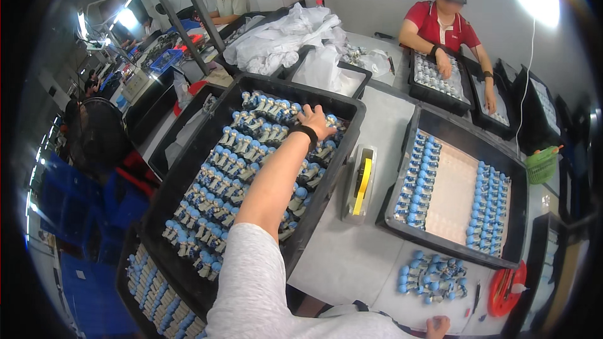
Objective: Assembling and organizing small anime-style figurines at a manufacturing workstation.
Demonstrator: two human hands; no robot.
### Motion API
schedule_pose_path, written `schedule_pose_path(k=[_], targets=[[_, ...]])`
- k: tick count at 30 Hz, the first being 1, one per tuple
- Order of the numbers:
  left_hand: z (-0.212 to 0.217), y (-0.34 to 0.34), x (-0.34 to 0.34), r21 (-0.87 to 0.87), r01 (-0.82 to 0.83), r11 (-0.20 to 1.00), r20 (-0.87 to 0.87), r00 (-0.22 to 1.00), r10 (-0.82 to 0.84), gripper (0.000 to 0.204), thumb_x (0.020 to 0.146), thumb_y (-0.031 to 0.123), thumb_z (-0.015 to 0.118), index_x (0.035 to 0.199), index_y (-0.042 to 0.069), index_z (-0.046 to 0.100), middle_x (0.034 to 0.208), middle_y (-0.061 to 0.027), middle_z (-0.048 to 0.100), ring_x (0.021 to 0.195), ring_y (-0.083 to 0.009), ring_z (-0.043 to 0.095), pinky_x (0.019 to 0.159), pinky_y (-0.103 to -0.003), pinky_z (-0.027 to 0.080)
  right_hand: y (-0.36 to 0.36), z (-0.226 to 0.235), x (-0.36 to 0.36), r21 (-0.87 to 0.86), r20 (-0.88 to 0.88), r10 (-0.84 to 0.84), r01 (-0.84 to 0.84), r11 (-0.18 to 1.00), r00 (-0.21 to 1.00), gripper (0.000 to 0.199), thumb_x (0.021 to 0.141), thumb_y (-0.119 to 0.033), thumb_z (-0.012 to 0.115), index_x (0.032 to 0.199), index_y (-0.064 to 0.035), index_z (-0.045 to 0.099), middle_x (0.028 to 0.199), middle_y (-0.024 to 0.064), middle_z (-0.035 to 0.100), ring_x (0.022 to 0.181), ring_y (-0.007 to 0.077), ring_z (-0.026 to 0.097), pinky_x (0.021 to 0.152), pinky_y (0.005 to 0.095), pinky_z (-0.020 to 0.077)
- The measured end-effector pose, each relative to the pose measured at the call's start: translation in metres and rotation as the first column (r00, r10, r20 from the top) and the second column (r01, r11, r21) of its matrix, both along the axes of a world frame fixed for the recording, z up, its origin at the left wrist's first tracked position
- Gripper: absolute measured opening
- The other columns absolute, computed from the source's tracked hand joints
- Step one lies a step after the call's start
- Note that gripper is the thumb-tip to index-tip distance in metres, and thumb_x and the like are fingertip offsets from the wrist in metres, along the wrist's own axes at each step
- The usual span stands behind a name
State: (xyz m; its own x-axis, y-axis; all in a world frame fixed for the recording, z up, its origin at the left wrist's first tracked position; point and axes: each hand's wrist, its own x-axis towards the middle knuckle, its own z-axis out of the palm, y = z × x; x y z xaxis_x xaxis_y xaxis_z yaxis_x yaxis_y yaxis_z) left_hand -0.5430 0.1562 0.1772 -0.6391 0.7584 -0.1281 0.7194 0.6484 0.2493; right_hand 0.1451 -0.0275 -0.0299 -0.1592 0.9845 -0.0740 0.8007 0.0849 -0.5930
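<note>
My left hand (316,123), with a black band at its wrist, reaches over a large black crate (358,110) on the left. Its fingers are spread and touch the top rows of small blue-headed figurines (217,179); a firm grip on one does not show. At the lower edge my right hand (438,325) rests with curled fingers; what they hold, if anything, is hidden. Above it on the table lies a loose cluster of figurines (433,276). A second black crate (461,248) on the right has upright figurine rows along both sides and a bare pale liner (449,194) between.
Between the crates stands a tape dispenser (360,183) with yellow tape. A red dish (507,289) with tools and a dark pen (477,295) lie lower right. Across the table, a person in red (446,25) handles a crate of pale parts. Plastic bags (282,41) heap at the back.
</note>
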Motion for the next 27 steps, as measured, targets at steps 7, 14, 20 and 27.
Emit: schedule_pose_path(k=[7,14,20,27], targets=[[0.008,-0.005,0.018,0.059,-0.009,0.998,-0.099,0.995,0.015,0.066,0.075,0.042,0.064,0.125,0.008,0.036,0.135,-0.0214,0.019,0.120,-0.0426,0.026,0.094,-0.056,0.027,-0.005,-0.010,0.020,-0.061,0.075,0.022,-0.018,0.998,0.997,0.031,0.074,-0.027,0.066,0.087,-0.0004,0.058,0.086,0.0174,0.055,0.082,0.0317,0.050,0.076,0.0416,0.0394],[0.016,-0.040,-0.053,0.239,-0.251,0.938,-0.316,0.894,0.319,0.036,0.076,0.027,0.064,0.104,0.006,0.057,0.115,-0.0161,0.046,0.110,-0.0336,0.042,0.087,-0.046,0.040,-0.007,-0.013,0.016,-0.053,0.039,-0.035,0.037,0.998,0.999,0.032,0.074,-0.027,0.066,0.085,0.0010,0.058,0.086,0.0163,0.054,0.080,0.0292,0.049,0.075,0.0400,0.0398],[0.013,-0.047,-0.079,0.218,-0.226,0.949,-0.164,0.951,0.264,0.025,0.075,0.029,0.065,0.088,0.008,0.066,0.099,-0.0138,0.060,0.096,-0.0319,0.056,0.080,-0.042,0.046,-0.003,0.004,0.002,-0.029,0.026,-0.030,0.031,0.999,0.999,0.029,0.075,-0.024,0.066,0.085,0.0016,0.058,0.085,0.0172,0.055,0.080,0.0295,0.050,0.075,0.0399,0.0403],[0.030,-0.025,-0.044,0.492,-0.024,0.870,-0.212,0.966,0.147,0.011,0.074,0.017,0.063,0.077,0.006,0.064,0.077,-0.0149,0.063,0.077,-0.0333,0.060,0.070,-0.040,0.047,-0.003,0.001,0.007,-0.082,0.043,-0.087,0.091,0.992,0.995,0.027,0.074,-0.023,0.066,0.084,0.0018,0.058,0.085,0.0175,0.055,0.082,0.0296,0.050,0.077,0.0400,0.0398]])
